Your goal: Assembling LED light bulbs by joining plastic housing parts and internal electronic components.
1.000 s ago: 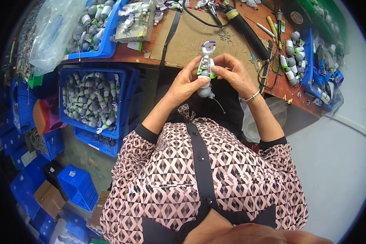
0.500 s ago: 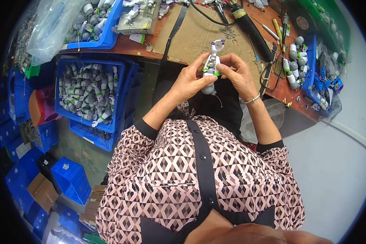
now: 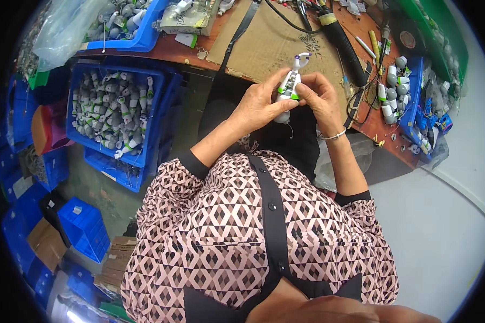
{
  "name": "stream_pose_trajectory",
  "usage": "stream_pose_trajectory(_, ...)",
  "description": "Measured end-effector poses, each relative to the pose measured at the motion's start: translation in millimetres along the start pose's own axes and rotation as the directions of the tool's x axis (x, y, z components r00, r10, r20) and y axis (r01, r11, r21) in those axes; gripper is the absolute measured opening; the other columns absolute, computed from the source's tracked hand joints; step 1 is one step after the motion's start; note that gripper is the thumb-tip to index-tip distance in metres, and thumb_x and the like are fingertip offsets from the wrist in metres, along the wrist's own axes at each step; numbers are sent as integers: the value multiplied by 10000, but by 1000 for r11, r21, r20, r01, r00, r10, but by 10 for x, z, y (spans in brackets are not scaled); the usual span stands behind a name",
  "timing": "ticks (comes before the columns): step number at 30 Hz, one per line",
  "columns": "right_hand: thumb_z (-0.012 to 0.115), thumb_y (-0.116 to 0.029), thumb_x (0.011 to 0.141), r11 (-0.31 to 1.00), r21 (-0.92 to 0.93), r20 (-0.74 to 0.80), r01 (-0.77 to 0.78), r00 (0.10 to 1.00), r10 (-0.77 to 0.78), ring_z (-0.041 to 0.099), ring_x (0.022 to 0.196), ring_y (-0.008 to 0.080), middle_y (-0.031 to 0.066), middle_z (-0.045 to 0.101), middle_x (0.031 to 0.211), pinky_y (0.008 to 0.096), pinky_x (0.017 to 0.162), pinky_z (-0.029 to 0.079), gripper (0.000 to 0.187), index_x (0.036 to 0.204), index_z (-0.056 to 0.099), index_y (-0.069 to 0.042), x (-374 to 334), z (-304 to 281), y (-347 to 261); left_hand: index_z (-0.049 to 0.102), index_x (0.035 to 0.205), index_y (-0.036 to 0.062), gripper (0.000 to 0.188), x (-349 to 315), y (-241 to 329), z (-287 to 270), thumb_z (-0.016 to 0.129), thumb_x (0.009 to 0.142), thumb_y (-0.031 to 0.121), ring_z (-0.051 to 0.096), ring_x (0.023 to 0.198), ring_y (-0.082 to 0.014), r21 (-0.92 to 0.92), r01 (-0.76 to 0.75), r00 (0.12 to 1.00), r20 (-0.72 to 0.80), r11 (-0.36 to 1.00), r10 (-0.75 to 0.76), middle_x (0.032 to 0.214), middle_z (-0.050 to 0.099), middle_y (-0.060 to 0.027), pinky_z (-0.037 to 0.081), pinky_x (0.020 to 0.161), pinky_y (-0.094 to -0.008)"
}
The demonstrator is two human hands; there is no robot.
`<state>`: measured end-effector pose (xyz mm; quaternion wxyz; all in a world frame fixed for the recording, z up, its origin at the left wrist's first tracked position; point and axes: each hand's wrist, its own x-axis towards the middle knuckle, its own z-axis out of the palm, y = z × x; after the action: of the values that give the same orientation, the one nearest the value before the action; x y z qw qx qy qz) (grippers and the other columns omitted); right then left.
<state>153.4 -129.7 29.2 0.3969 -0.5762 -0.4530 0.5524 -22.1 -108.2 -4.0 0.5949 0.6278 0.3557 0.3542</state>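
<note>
Between my two hands, just off the table's front edge, is a small white toy figure part (image 3: 289,88) with green edges. A forked claw with purple tips tops it, a grey rounded end points toward me, and a thin wire hangs below. My left hand (image 3: 257,106) grips its lower left side between thumb and fingers. On the other side, my right hand (image 3: 323,103) is closed on it, with the thumb against the green edge. Some of my fingertips are hidden behind the part.
A cardboard sheet (image 3: 269,40) covers part of the wooden table, with small screws on it. A black-handled tool (image 3: 344,49) and cables lie to the right. Similar parts fill a blue crate (image 3: 70,102) at left; more grey-and-white parts (image 3: 392,97) lie beside the right-hand blue bin (image 3: 413,99).
The toy part now leans more to the right, its claw end shifted right. Both hands keep their hold. The surroundings have shifted slightly in the picture.
</note>
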Motion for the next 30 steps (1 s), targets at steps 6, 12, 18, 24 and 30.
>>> stream_pose_trajectory(6, 642, -209, 870, 1000, -28, -12, 4, 1000, -4, 554, 913, 115, 62, 592, 1020, 266, 821, 444, 325, 1100, 539, -3, -17, 42, 11, 355, 1362, 49, 701, 27, 32, 6, 696, 771, 212, 623, 859, -379, 257, -252, 964, -16, 933, 264, 1004, 611, -233, 504, 728, -401)
stream_pose_trajectory(12, 639, -197, 861, 924, 381, -19, 31, 999, -26, 517, 1064, 151, 67, 565, 1121, 301, 933, 394, 418, 1199, 493, 2, -161, 215, 2, 248, 1420, 63, 778, -6, 219, 33, 681, 777, 131, 580, 1027, -392, 233, -252, 968, 76, 939, 241, 1139, 573, -251, 487, 832, -402)
stream_pose_trajectory(18, 575, -195, 915, 884, 445, -107, 146, 988, -109, 536, 1031, 163, 87, 571, 1119, 300, 919, 404, 319, 1159, 518, 3, -175, 312, 38, 249, 1420, 69, 795, 36, 223, 3, 680, 752, 83, 615, 875, -378, 218, -350, 936, 47, 911, 349, 1071, 606, -213, 505, 737, -407)
stream_pose_trajectory(24, 498, -219, 958, 864, 489, -42, 116, 993, -110, 533, 1007, 159, 69, 563, 1092, 304, 912, 410, 345, 1216, 472, 8, -253, 299, 83, 256, 1411, 39, 764, -80, 257, 121, 654, 760, 64, 618, 863, -376, 276, -341, 935, 7, 899, 353, 1036, 612, -211, 507, 726, -400)
stream_pose_trajectory(30, 494, -188, 957, 729, 669, -226, 142, 974, 18, 523, 1016, 157, 64, 547, 1105, 288, 903, 403, 304, 1185, 474, 12, -300, 486, 137, 271, 1410, 22, 754, -165, 262, 129, 644, 757, 65, 614, 772, -367, 391, -287, 955, 42, 875, 294, 895, 613, -224, 496, 661, -401)
